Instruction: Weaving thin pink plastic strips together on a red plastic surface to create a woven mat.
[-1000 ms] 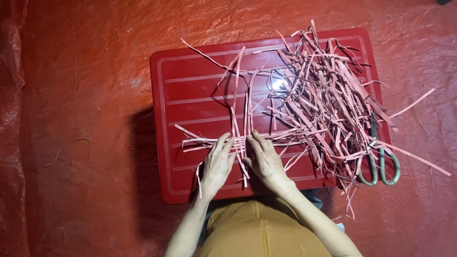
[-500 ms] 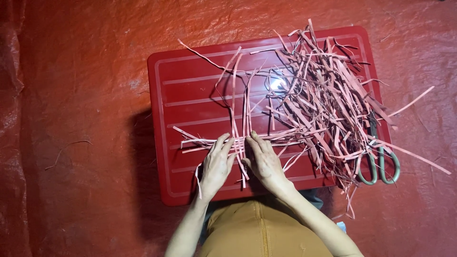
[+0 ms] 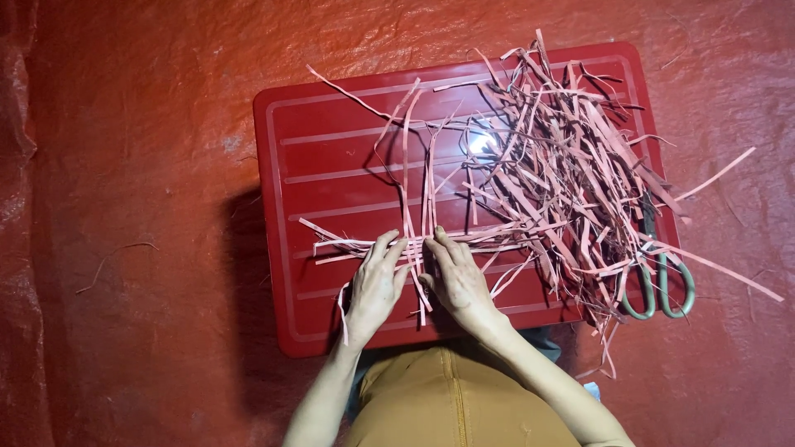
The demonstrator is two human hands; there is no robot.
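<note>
Left hand: flat, fingers spread on paper strips | right hand: pressing same strips, just beside left; strip pile beyond, on red tray

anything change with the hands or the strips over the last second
Hardly anything. Both hands stay flat on the crossed strips at the front of the red tray: the left hand and the right hand side by side, fingertips pressing the strips as before. Nothing was picked up or let go. The loose strip pile and the scissors lie where they were.
</note>
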